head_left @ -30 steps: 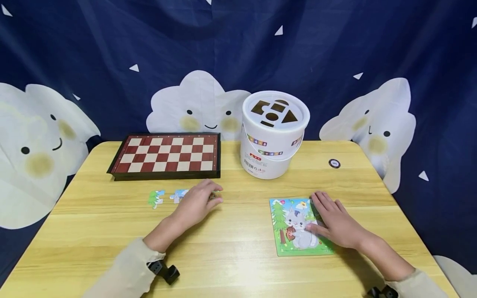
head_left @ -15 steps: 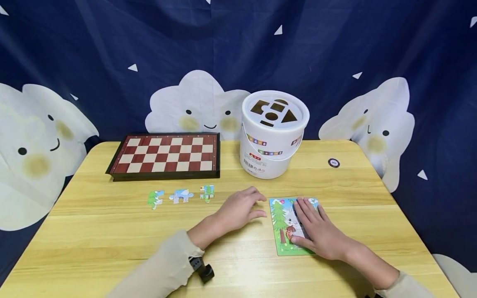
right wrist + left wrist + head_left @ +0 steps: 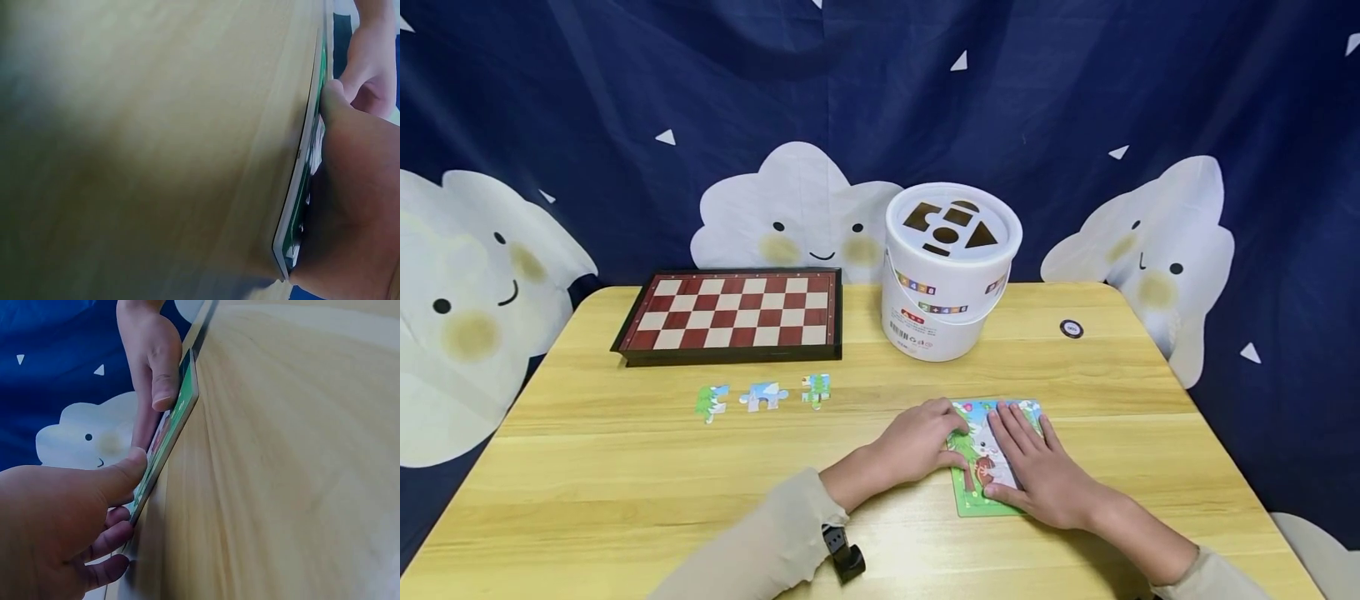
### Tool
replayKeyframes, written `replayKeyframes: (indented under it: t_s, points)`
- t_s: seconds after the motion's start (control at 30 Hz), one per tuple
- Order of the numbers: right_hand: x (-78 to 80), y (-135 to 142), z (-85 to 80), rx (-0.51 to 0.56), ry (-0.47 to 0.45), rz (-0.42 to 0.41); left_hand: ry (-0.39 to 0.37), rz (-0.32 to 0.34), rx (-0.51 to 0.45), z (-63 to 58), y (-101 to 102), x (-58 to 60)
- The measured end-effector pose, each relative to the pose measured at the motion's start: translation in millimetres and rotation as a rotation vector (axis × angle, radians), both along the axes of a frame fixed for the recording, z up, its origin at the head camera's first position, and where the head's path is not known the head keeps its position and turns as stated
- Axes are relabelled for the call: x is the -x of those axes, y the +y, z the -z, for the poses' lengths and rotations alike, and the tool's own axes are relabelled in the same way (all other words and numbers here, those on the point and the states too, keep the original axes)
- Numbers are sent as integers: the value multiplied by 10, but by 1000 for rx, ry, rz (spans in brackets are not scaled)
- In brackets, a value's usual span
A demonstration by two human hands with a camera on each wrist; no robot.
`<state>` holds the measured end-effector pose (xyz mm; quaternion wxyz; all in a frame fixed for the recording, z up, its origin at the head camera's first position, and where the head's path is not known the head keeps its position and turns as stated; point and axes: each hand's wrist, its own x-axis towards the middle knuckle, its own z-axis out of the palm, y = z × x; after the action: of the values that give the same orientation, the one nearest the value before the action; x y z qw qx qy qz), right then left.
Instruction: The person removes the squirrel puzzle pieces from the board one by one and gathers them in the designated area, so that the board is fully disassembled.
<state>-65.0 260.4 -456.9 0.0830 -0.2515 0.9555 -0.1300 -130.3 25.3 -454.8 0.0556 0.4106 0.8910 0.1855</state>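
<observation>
Across the wooden table (image 3: 625, 483), the squirrel puzzle (image 3: 982, 471) is lying right of centre, looking mostly filled! The right hand (image 3: 1048, 475) is resting on it, fingers straight; the left hand (image 3: 921, 442) is touching its left side, fingers bent, pinching or not I can't tell. Loose pieces (image 3: 763, 390), three, are lying well apart: part-done, seemingly.

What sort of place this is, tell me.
Likely a children's play corner: it has jigsaw pieces, a bucket with shaped holes on top, and a blue cloud-print cloth hanging behind.
</observation>
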Motion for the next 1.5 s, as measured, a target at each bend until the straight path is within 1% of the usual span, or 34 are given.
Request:
replayKeyframes:
  t_s: [0.3, 0.4, 0.5, 0.63, 0.73, 0.87, 0.97, 1.13, 1.33, 1.5]
  points:
    - [-11, 4, 16, 25, 2, -4, -35, -19, -2, 22, 54, 4]
    - [-8, 19, 44, 41, 27, -14, -44, -24, -6, 31, 60, 13]
    - [2, 47, 99, 35, 58, -28, -61, -31, -14, 32, 60, 19]
    - [19, 79, 165, 15, 53, -25, -98, -31, -31, 28, 49, 29]
    - [18, 83, 177, 22, 67, -28, -120, -28, -40, 34, 41, 38]
    - [-3, 66, 142, 48, 109, -46, -141, -30, -56, 34, 37, 42]
    - [-11, 45, 93, 58, 80, -37, -187, -40, -92, 18, 30, 46]
    - [-6, 20, 55, 34, 17, -11, -257, -44, -133, 2, 23, 60]
    - [-3, 18, 51, 30, 3, -2, -316, -48, -183, 11, 16, 74]
    - [-7, 19, 59, 33, 7, -3, -336, -45, -221, 25, 3, 89]
